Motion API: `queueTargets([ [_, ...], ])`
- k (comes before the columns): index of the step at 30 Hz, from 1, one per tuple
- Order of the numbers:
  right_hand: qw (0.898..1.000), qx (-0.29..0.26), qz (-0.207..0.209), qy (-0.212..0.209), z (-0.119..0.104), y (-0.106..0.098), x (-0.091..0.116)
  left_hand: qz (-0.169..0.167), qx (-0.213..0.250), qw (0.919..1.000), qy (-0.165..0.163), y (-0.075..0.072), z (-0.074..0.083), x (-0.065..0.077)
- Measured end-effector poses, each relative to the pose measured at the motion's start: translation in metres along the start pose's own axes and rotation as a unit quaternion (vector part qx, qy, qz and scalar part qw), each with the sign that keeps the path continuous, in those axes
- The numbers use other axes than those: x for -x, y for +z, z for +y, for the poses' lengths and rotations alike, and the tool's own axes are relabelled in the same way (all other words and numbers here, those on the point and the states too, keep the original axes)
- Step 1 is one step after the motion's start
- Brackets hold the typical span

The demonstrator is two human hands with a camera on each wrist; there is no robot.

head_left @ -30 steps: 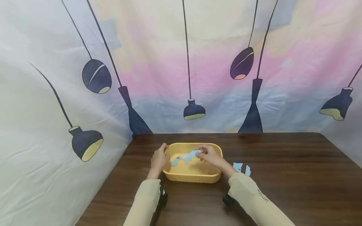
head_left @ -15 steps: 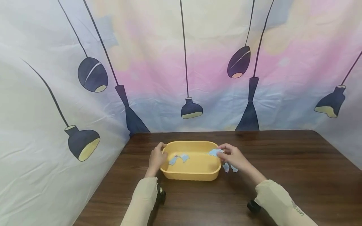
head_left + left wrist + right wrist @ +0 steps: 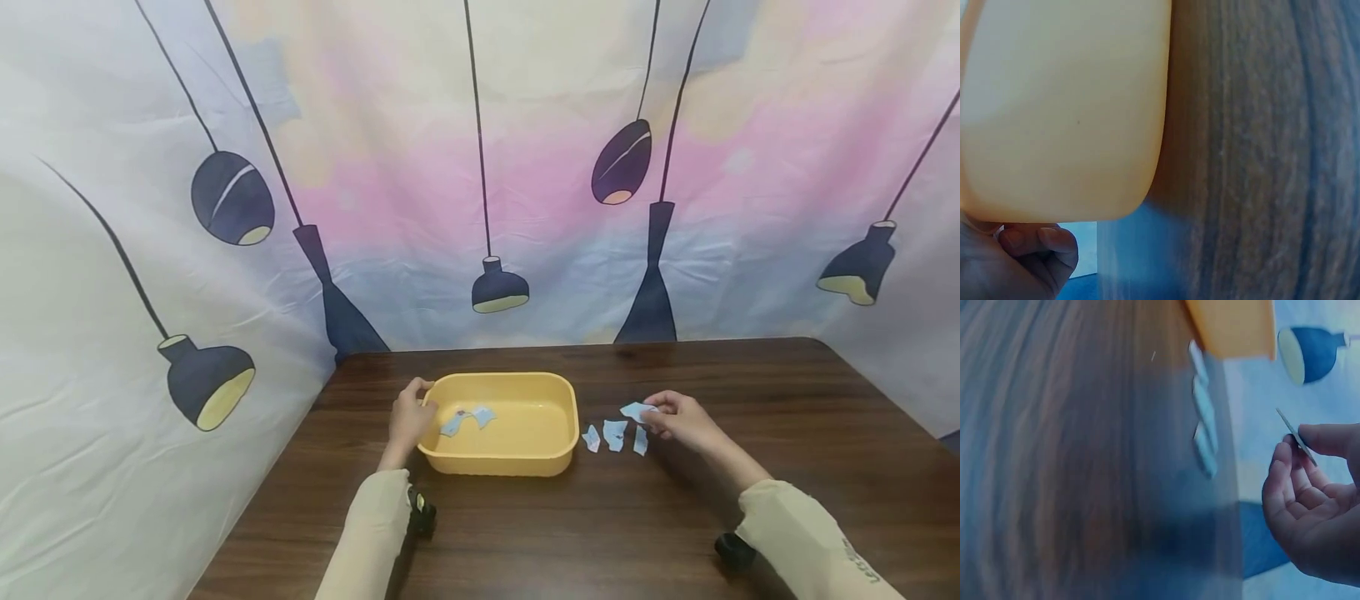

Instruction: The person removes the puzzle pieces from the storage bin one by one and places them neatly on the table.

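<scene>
A yellow plastic basin [image 3: 495, 465] stands on the dark wooden table, and my left hand [image 3: 408, 423] grips its left rim. The left wrist view shows the basin's outer wall [image 3: 1072, 112] with curled fingers [image 3: 1059, 240] at its edge. Inside the basin, toward the left, lie light blue torn paper pieces [image 3: 484, 416]. To the basin's right my right hand [image 3: 682, 425] pinches another paper piece [image 3: 633, 411] between thumb and fingers, above the table; it appears edge-on in the right wrist view. Below it, 3 pieces [image 3: 615, 434] lie in a row on the tabletop.
The brown table [image 3: 540, 533] reaches back to a hanging cloth [image 3: 420, 208] printed with dark lamps. More of the same cloth hangs along the left side. Dark wrist cameras [image 3: 735, 552] sit under both cream sleeves.
My right hand has carried the paper piece out of the basin and over the table to its right. My left hand stays at the rim. The head view has shifted slightly.
</scene>
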State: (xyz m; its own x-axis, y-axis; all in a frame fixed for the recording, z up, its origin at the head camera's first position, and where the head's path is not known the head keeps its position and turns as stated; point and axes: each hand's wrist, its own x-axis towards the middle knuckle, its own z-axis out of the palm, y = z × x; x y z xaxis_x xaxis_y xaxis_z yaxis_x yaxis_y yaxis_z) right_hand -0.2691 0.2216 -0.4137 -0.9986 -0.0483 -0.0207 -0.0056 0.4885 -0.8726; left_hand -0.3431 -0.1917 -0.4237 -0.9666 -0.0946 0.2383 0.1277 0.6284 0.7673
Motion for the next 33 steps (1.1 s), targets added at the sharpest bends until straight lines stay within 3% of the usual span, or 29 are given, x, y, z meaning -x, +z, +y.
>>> queueTargets([
  [8,0.998,0.041,0.003,0.042,0.026,-0.015,0.001,-0.007,0.009,0.9999,-0.008,0.000,0.000,-0.001],
  [12,0.996,0.080,0.016,0.029,0.033,-0.016,-0.001,0.000,0.016,0.9999,-0.007,0.000,0.000,0.000],
  [20,0.981,0.192,0.042,0.000,0.036,-0.016,0.001,-0.010,0.049,0.9987,-0.012,0.000,-0.002,0.001],
  [28,0.979,0.202,0.026,-0.010,0.028,-0.018,0.002,-0.010,0.061,0.9979,-0.019,-0.001,-0.003,0.002],
  [33,0.982,0.188,0.026,-0.025,0.011,-0.014,-0.001,-0.017,0.062,0.9976,-0.027,0.000,-0.005,0.003],
])
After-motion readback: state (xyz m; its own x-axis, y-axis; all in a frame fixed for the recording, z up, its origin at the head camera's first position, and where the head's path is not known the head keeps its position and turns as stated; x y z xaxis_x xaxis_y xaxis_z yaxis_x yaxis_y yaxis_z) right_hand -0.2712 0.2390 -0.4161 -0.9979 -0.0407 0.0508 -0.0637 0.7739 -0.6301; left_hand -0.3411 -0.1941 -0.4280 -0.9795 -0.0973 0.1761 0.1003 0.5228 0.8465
